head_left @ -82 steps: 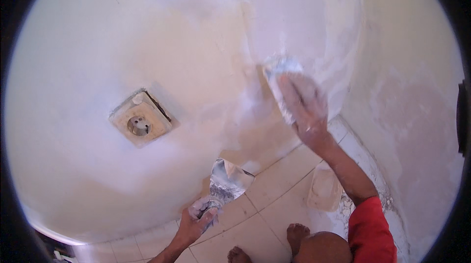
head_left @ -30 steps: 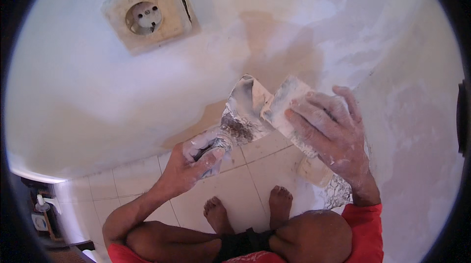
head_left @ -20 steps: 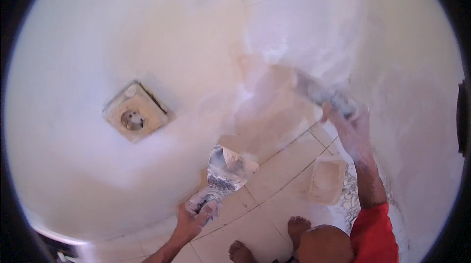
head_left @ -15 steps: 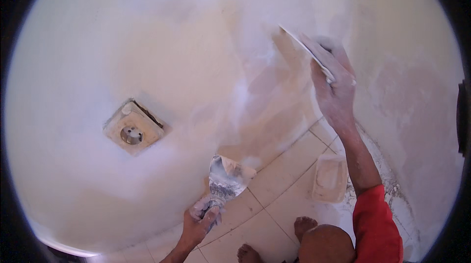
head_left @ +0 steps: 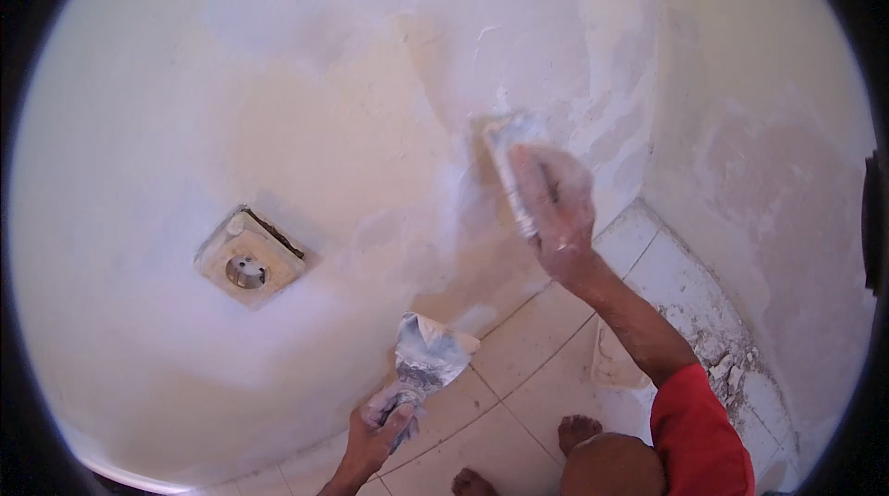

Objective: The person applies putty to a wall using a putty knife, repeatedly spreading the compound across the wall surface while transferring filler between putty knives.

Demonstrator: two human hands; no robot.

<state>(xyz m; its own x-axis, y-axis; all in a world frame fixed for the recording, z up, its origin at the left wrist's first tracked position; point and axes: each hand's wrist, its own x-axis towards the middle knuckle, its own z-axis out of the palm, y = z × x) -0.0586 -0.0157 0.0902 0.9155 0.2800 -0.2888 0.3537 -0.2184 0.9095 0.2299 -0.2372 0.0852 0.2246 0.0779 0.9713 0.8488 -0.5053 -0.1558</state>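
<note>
The floor is laid with pale square tiles, their grout lines running diagonally away from the foot of the wall. Two bare feet stand on the tiles near the lower edge. A small pale slab lies on the tiles beside the right forearm. Along the right-hand wall, grey rubble and dust are strewn over the tiles

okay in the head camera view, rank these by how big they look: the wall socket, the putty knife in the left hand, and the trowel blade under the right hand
Largest to smallest, as they look:
1. Wall socket
2. Putty knife in the left hand
3. Trowel blade, partly hidden by the right hand

The first two look close, and the knife sits nearer the camera, so that order is unsure.
</note>
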